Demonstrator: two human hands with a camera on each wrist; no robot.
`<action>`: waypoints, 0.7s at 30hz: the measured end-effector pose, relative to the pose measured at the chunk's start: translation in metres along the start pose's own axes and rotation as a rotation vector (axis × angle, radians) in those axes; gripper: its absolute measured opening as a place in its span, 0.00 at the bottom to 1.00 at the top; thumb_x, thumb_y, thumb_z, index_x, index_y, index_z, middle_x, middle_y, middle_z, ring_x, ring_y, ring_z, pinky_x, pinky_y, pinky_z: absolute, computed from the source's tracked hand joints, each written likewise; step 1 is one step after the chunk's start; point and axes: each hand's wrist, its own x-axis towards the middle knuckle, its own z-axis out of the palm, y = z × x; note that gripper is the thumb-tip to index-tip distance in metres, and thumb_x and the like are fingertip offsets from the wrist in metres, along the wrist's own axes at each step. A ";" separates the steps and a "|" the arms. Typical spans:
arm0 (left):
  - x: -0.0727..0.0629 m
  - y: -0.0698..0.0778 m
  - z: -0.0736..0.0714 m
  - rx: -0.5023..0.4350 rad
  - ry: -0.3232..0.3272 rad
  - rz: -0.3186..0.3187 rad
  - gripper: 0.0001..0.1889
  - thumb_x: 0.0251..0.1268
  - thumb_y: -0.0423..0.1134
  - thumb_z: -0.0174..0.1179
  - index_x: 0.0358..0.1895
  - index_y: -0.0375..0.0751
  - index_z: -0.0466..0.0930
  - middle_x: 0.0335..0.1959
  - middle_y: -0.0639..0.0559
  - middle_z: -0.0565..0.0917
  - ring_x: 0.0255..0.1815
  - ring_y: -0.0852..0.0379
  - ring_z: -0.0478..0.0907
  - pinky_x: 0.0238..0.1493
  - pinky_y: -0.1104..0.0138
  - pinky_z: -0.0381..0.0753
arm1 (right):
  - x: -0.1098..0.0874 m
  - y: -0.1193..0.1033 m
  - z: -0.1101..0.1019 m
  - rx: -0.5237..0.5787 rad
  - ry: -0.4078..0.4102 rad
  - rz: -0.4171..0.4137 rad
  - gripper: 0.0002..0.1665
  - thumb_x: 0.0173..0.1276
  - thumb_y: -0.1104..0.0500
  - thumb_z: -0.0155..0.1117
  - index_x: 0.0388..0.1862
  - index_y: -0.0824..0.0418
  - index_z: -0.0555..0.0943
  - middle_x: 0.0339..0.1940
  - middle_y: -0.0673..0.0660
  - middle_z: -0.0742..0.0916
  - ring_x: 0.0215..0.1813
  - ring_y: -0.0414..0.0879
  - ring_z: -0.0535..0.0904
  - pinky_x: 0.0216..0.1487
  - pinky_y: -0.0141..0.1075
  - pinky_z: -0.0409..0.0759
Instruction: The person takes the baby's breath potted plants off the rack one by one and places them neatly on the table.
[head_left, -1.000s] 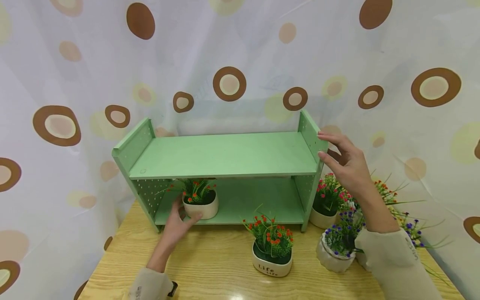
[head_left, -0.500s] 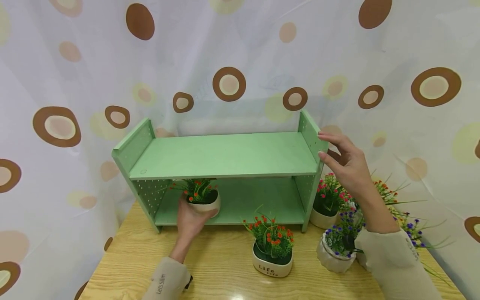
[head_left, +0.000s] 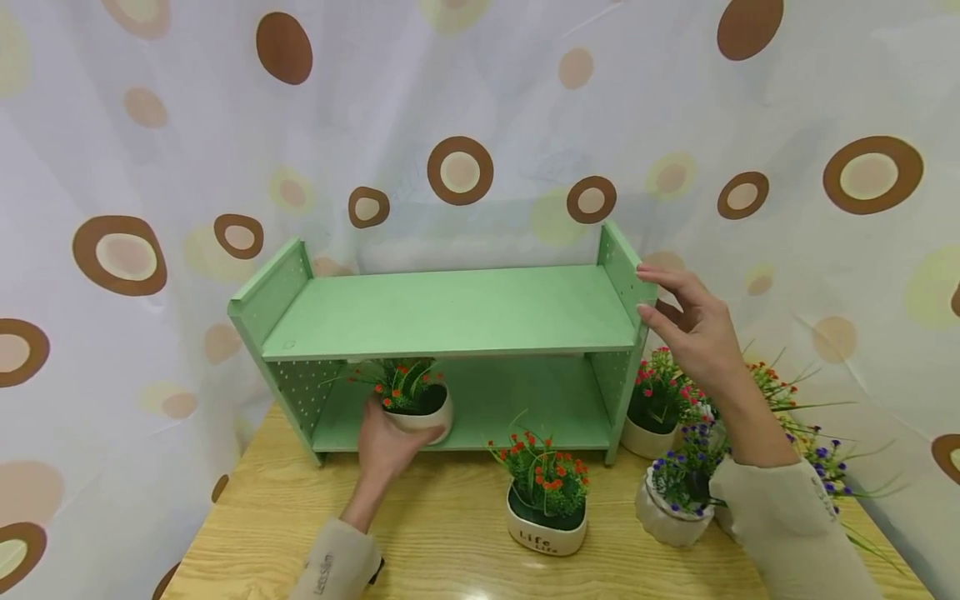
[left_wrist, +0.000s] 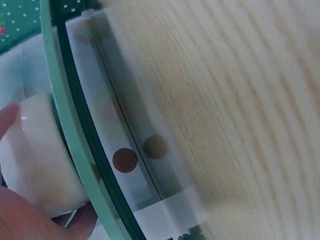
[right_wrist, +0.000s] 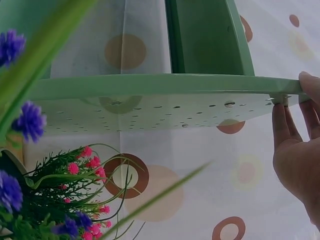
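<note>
Now left hand (head_left: 386,446) has closed its fingers around the white pot (head_left: 420,414), lifting it off the lower shelf's left end. Right hand (head_left: 693,333), fingers spread, still steadies the green rack (head_left: 450,312) at its right panel.

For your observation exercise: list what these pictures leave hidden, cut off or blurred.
1. Head view: the left hand covers the near side of the white pot of orange flowers, so any print there is hidden.
2. Left wrist view: the wooden table is motion-blurred.
3. Right wrist view: the right hand is cut off by the frame edge.
4. Head view: the pots behind the right sleeve are partly hidden.
</note>
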 end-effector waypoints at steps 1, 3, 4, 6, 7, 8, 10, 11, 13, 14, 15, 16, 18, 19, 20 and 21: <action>-0.002 -0.001 -0.001 0.000 -0.006 0.006 0.69 0.35 0.59 0.85 0.79 0.30 0.53 0.71 0.32 0.70 0.69 0.32 0.72 0.64 0.41 0.76 | 0.000 0.000 0.000 -0.001 0.001 0.000 0.25 0.75 0.74 0.57 0.71 0.71 0.74 0.73 0.56 0.75 0.78 0.40 0.67 0.70 0.26 0.71; -0.005 -0.001 -0.004 -0.007 -0.017 0.026 0.67 0.35 0.58 0.85 0.78 0.31 0.55 0.69 0.33 0.72 0.68 0.34 0.73 0.63 0.42 0.77 | 0.000 0.000 0.001 -0.005 0.004 0.000 0.25 0.75 0.74 0.58 0.70 0.71 0.74 0.73 0.55 0.75 0.78 0.40 0.68 0.70 0.25 0.71; -0.007 -0.002 -0.005 -0.015 -0.022 0.036 0.66 0.35 0.57 0.86 0.77 0.32 0.56 0.68 0.34 0.73 0.68 0.35 0.73 0.62 0.42 0.77 | 0.000 0.000 0.001 -0.008 0.006 0.001 0.25 0.75 0.74 0.58 0.70 0.71 0.74 0.73 0.55 0.76 0.78 0.39 0.68 0.70 0.25 0.71; -0.011 -0.003 -0.008 -0.035 -0.032 0.052 0.65 0.35 0.56 0.86 0.77 0.36 0.57 0.67 0.37 0.74 0.67 0.37 0.74 0.62 0.43 0.77 | 0.000 -0.001 0.001 -0.012 0.008 0.003 0.25 0.75 0.74 0.58 0.70 0.71 0.74 0.73 0.55 0.76 0.78 0.39 0.68 0.70 0.25 0.71; -0.014 -0.003 -0.010 -0.044 -0.033 0.064 0.64 0.35 0.55 0.87 0.77 0.36 0.58 0.67 0.37 0.74 0.68 0.37 0.74 0.63 0.43 0.77 | 0.000 -0.001 0.001 -0.014 0.009 0.005 0.25 0.75 0.74 0.58 0.70 0.71 0.74 0.73 0.55 0.76 0.78 0.39 0.68 0.70 0.25 0.71; -0.017 -0.003 -0.012 -0.055 -0.033 0.076 0.64 0.34 0.55 0.87 0.77 0.37 0.58 0.67 0.38 0.75 0.68 0.37 0.74 0.63 0.43 0.77 | 0.000 -0.001 0.001 -0.015 0.009 0.006 0.25 0.75 0.74 0.58 0.70 0.71 0.74 0.73 0.55 0.76 0.78 0.39 0.67 0.70 0.25 0.71; -0.021 -0.003 -0.015 -0.080 -0.038 0.105 0.63 0.34 0.53 0.88 0.77 0.40 0.59 0.69 0.40 0.75 0.68 0.38 0.75 0.65 0.44 0.76 | 0.001 -0.001 0.001 -0.022 0.008 0.009 0.25 0.75 0.74 0.58 0.70 0.71 0.74 0.73 0.55 0.75 0.78 0.39 0.67 0.70 0.25 0.71; -0.024 -0.003 -0.017 -0.089 -0.041 0.116 0.63 0.33 0.52 0.88 0.77 0.42 0.60 0.69 0.40 0.76 0.68 0.38 0.75 0.64 0.44 0.76 | 0.000 -0.001 0.001 -0.024 0.009 0.010 0.25 0.75 0.74 0.58 0.71 0.71 0.74 0.73 0.55 0.75 0.78 0.39 0.67 0.70 0.25 0.71; -0.028 -0.003 -0.020 -0.086 -0.047 0.134 0.62 0.32 0.51 0.88 0.76 0.42 0.61 0.68 0.40 0.77 0.67 0.38 0.76 0.63 0.44 0.77 | 0.000 -0.001 0.001 -0.027 0.009 0.012 0.25 0.76 0.74 0.58 0.71 0.71 0.74 0.73 0.55 0.75 0.78 0.39 0.67 0.70 0.25 0.71; -0.031 -0.003 -0.021 -0.077 -0.053 0.139 0.61 0.32 0.51 0.89 0.75 0.42 0.62 0.67 0.40 0.77 0.65 0.38 0.77 0.62 0.43 0.78 | 0.000 -0.001 0.001 -0.028 0.010 0.013 0.25 0.76 0.74 0.58 0.71 0.71 0.74 0.73 0.55 0.75 0.78 0.39 0.67 0.70 0.25 0.71; -0.033 -0.002 -0.022 -0.066 -0.060 0.143 0.61 0.32 0.51 0.89 0.74 0.40 0.62 0.66 0.39 0.77 0.65 0.37 0.78 0.61 0.43 0.79 | 0.000 -0.001 0.001 -0.028 0.011 0.013 0.25 0.76 0.74 0.58 0.71 0.71 0.74 0.73 0.55 0.76 0.78 0.39 0.67 0.70 0.25 0.71; -0.036 -0.002 -0.023 -0.049 -0.063 0.139 0.61 0.31 0.51 0.89 0.73 0.38 0.62 0.65 0.37 0.78 0.64 0.35 0.78 0.61 0.42 0.79 | 0.000 -0.001 0.001 -0.026 0.011 0.013 0.25 0.76 0.74 0.58 0.71 0.71 0.74 0.73 0.55 0.76 0.78 0.39 0.67 0.70 0.25 0.71; -0.041 -0.001 -0.026 -0.029 -0.080 0.130 0.62 0.31 0.52 0.89 0.72 0.35 0.62 0.64 0.34 0.78 0.64 0.34 0.78 0.60 0.41 0.79 | 0.000 -0.001 0.002 -0.024 0.012 0.011 0.25 0.76 0.74 0.58 0.70 0.71 0.74 0.73 0.55 0.76 0.78 0.40 0.67 0.70 0.25 0.71; -0.044 -0.001 -0.027 -0.019 -0.087 0.126 0.62 0.31 0.52 0.89 0.72 0.32 0.62 0.64 0.32 0.78 0.63 0.32 0.78 0.60 0.41 0.79 | 0.000 -0.001 0.002 -0.022 0.012 0.010 0.25 0.76 0.74 0.58 0.71 0.71 0.74 0.73 0.55 0.76 0.78 0.40 0.67 0.70 0.25 0.71; -0.047 0.000 -0.028 -0.015 -0.094 0.122 0.63 0.31 0.52 0.89 0.72 0.31 0.61 0.64 0.30 0.78 0.64 0.32 0.78 0.61 0.41 0.79 | -0.001 -0.001 0.002 -0.022 0.012 0.008 0.25 0.76 0.74 0.58 0.70 0.71 0.74 0.73 0.55 0.76 0.78 0.39 0.67 0.70 0.25 0.71; -0.049 0.000 -0.029 -0.019 -0.101 0.118 0.63 0.30 0.52 0.89 0.72 0.30 0.61 0.64 0.29 0.78 0.64 0.32 0.78 0.62 0.41 0.78 | -0.001 0.000 0.002 -0.020 0.012 0.007 0.25 0.76 0.74 0.58 0.70 0.72 0.74 0.73 0.55 0.76 0.78 0.39 0.68 0.70 0.25 0.71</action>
